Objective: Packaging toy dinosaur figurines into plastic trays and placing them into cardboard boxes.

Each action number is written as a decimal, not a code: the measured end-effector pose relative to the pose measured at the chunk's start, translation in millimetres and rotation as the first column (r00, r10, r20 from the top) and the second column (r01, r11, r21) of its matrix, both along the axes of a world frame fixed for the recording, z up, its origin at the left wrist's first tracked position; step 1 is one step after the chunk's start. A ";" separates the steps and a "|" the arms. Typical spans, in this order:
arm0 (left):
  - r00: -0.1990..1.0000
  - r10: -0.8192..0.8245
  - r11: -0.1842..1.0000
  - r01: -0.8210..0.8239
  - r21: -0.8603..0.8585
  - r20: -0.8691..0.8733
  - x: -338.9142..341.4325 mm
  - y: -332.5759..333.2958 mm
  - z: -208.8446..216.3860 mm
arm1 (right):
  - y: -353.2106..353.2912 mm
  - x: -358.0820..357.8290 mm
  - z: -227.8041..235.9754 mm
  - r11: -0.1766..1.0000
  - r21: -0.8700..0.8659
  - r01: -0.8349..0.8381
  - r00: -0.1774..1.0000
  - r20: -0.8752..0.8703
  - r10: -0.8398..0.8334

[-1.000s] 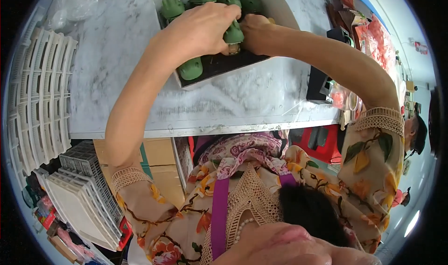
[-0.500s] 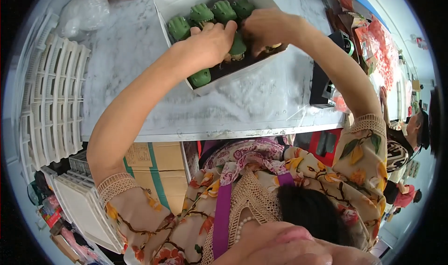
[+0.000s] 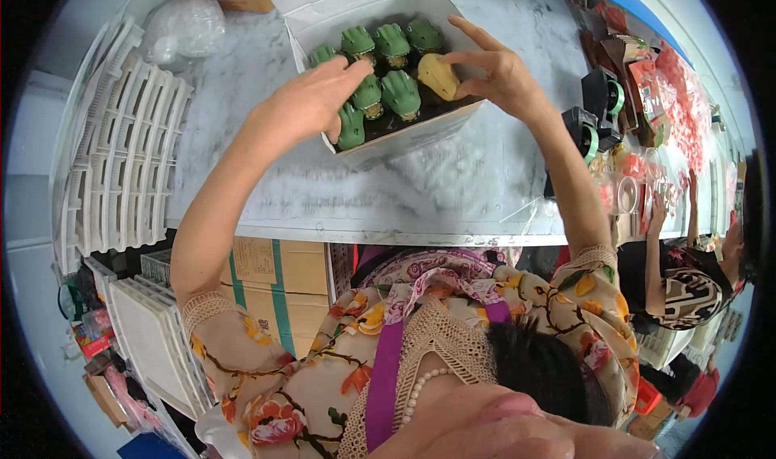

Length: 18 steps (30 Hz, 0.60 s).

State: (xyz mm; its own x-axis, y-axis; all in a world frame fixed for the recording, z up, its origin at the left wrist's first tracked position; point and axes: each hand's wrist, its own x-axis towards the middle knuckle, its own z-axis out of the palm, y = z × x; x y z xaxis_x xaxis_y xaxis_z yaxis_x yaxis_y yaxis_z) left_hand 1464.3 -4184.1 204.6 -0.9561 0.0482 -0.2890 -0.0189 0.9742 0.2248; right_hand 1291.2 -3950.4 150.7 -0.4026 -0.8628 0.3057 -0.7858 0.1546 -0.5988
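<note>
At the far left stand white plastic racks (image 3: 121, 148), then a clear plastic bag (image 3: 194, 26) on the marbled tabletop (image 3: 339, 200). My left hand (image 3: 303, 103) reaches over the left side of the open white box (image 3: 420, 131), fingers bent above the green crocodile heads (image 3: 401, 95); I can't tell whether they grip one. These heads sit in loose rows on the box's dark bottom. Right of them, in the box, a yellow piece (image 3: 438, 76) leans at a tilt. My right hand (image 3: 501, 75) has its forefinger raised, another finger and the thumb at that piece's edge; whether they grasp it, I can't tell. Farther right lie black items with green rings (image 3: 584, 131).
</note>
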 end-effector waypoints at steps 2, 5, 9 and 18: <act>1.000 -0.012 0.997 0.011 -0.073 -0.016 -2.6 4.1 -8.1 | -0.8 8.5 2.7 0.999 -0.007 0.040 0.999 0.005 -0.040; 1.000 -0.024 0.985 0.024 -0.173 0.003 -2.2 15.9 -3.9 | 1.3 18.8 0.0 0.990 -0.102 0.095 0.995 0.005 -0.095; 0.989 0.018 0.995 -0.002 -0.104 0.148 -2.6 25.2 12.1 | 10.0 36.9 -14.6 0.960 -0.232 0.155 0.981 -0.079 -0.177; 0.998 0.060 0.990 -0.058 0.129 -0.017 19.2 4.5 -13.8 | 8.8 73.9 -14.8 0.924 -0.208 0.321 0.946 0.028 -0.323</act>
State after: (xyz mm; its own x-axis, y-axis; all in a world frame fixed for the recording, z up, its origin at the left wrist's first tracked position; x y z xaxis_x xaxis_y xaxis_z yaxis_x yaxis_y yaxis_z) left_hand 1483.5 -4179.6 190.8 -0.9642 0.0268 -0.2639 -0.0695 0.9347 0.3487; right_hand 1365.1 -3941.6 135.9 -0.6454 -0.6043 0.4672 -0.7186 0.2731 -0.6395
